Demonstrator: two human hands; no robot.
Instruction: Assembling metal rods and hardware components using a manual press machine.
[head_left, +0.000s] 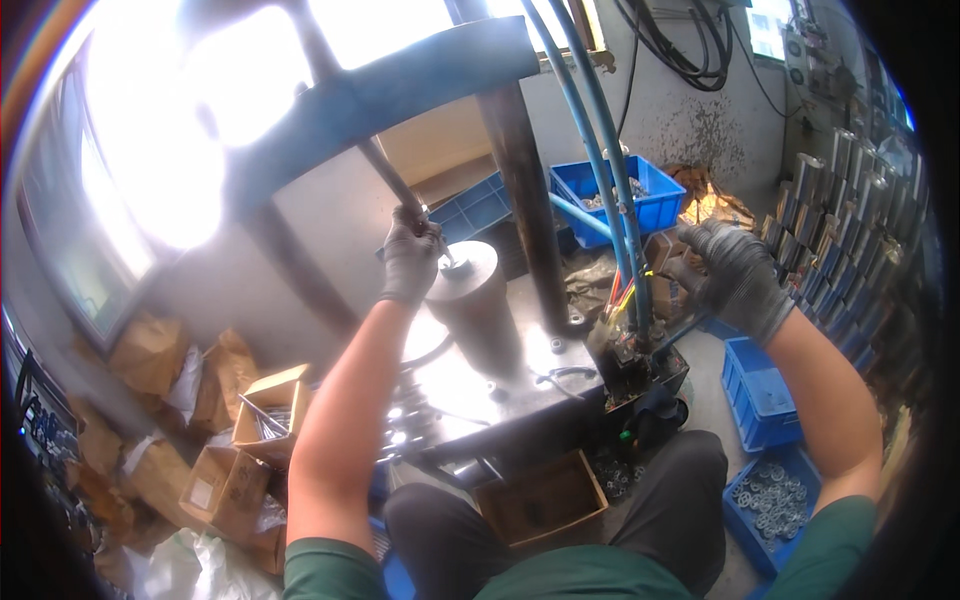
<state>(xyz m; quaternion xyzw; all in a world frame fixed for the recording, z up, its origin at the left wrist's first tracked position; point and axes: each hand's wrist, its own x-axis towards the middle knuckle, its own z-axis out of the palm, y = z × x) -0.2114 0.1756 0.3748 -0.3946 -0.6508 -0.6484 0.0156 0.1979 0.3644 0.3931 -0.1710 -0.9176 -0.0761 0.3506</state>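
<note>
My left hand (410,258), in a grey glove, is closed around a slender metal part (447,255) just above a thick grey metal cylinder (470,300). The press rod (385,172) comes down at a slant to my left fingertips, which hide its lower end. Standing upright on the press table (530,385), the cylinder has a small dark recess in its top. My right hand (740,278), also gloved, is raised to the right of the press pipes (612,190). Its thumb stands apart from its bent fingers, and nothing shows between them.
A blue press frame (400,85) spans overhead, with a dark post (527,200) behind the table. Blue bins (645,195) of metal parts stand behind and at right, one with washers (772,500). Cardboard boxes (225,480) lie left; stacked metal pieces (840,240) line the right.
</note>
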